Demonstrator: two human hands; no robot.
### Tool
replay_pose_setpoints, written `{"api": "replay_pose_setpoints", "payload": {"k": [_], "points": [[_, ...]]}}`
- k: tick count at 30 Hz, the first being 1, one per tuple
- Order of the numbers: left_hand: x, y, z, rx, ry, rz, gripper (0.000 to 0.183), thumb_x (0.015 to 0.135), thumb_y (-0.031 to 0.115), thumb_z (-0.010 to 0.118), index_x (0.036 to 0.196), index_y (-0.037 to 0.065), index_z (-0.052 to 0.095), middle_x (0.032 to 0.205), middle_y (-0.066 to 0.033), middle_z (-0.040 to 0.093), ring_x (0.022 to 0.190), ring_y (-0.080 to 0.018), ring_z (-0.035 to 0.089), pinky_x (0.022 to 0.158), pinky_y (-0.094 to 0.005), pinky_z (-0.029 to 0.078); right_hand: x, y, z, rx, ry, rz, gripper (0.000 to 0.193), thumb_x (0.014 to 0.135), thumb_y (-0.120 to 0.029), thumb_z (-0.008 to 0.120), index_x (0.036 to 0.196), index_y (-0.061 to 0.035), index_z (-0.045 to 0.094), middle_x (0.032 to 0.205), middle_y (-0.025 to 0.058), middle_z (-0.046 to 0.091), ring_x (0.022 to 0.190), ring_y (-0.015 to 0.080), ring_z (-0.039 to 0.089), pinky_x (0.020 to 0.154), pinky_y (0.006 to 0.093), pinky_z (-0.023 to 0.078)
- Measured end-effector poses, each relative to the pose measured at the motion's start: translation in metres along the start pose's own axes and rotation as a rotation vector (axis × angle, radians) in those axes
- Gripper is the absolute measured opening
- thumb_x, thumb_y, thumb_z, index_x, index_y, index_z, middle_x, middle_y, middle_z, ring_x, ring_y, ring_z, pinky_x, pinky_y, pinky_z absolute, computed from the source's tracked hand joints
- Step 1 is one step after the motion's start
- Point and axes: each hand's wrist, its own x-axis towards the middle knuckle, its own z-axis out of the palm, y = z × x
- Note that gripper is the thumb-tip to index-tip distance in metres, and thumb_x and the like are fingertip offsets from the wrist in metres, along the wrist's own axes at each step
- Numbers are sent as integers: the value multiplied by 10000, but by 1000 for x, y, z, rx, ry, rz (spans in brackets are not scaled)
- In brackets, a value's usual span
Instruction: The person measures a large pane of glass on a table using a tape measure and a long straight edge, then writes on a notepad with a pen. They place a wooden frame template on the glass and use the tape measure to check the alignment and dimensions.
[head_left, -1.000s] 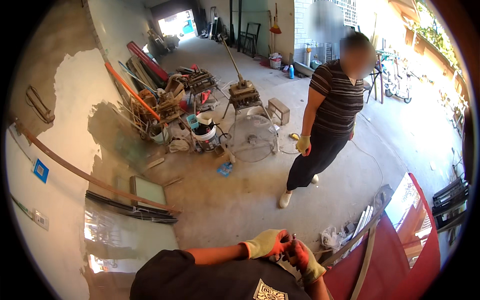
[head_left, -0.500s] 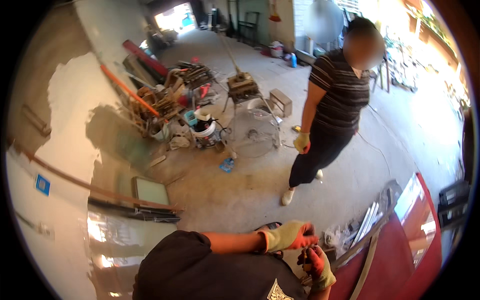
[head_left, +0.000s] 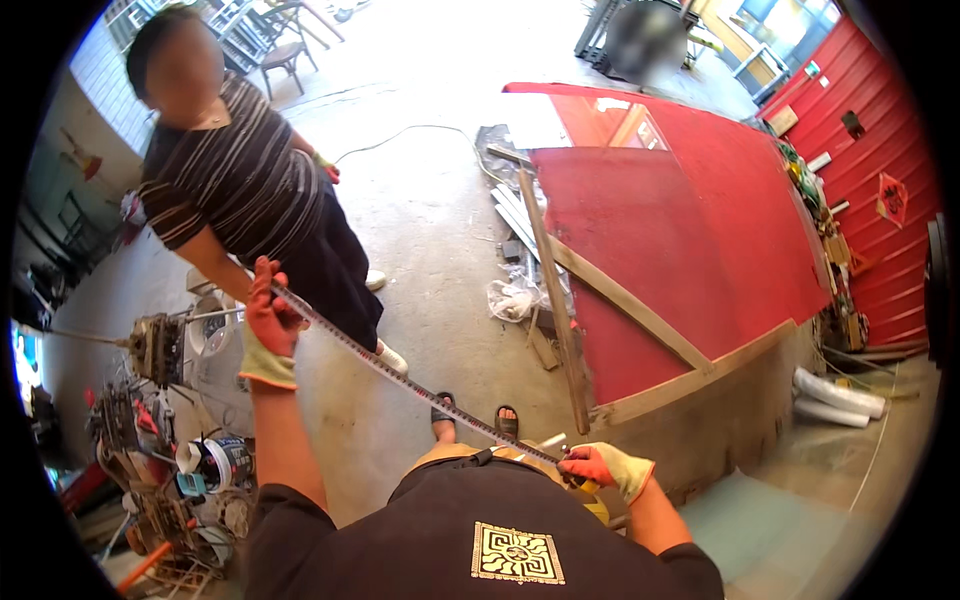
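A tape measure's long metal blade (head_left: 400, 381) is stretched out across my front, slanting down from left to right. My left hand (head_left: 268, 335), in a red and pale yellow glove, is raised and pinches the blade's free end. At my right side, close to my waist, my right hand (head_left: 610, 470) wears a matching glove and grips the tape measure's case. Part of the yellow case (head_left: 597, 508) shows under the fingers; the rest is hidden. Beyond my left hand stands a person (head_left: 255, 180) in a striped shirt and dark trousers.
A large red sheet-topped table (head_left: 680, 210) fills the right side, with wooden strips (head_left: 555, 300) along its near edge. Plastic bags and metal bars (head_left: 517, 225) lie beside it. Buckets (head_left: 222, 462) and tools clutter the left. A cable (head_left: 410, 128) runs over the concrete floor.
My view has swung right, toward the red table. My hands, close together before, are now far apart with the tape blade drawn out between them. The person now appears at the left.
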Motion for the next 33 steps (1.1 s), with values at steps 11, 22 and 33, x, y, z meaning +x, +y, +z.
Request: {"api": "replay_pose_setpoints", "payload": {"k": [11, 22, 33], "points": [[-142, -265, 180, 666, -924, -719, 584, 1195, 580, 597, 1375, 48, 758, 1128, -91, 797, 761, -129, 644, 721, -323, 568, 0, 73, 44, 544, 439, -184, 324, 1152, -304, 738, 1142, 14, 800, 974, 77, 803, 788, 162, 752, 720, 329, 613], [-81, -342, 316, 603, -556, -589, 576, 1126, 556, 750, 1341, 27, 671, 936, -160, 807, 585, -154, 545, 547, -336, 439, -52, 188, -17, 415, 524, -67, 388, 1125, -429, 737, 1104, -51, 822, 858, 36, 782, 675, 124, 679, 594, 313, 522], [29, -416, 386, 685, -657, -518, 735, 1179, 563, 635, 1686, 43, 516, 1432, -173, 751, 927, -207, 734, 872, -394, 663, -43, 240, -63, 531, 786, -96, 357, 1112, -348, 766, 986, -16, 803, 854, 45, 776, 741, 132, 695, 687, 316, 550]]}}
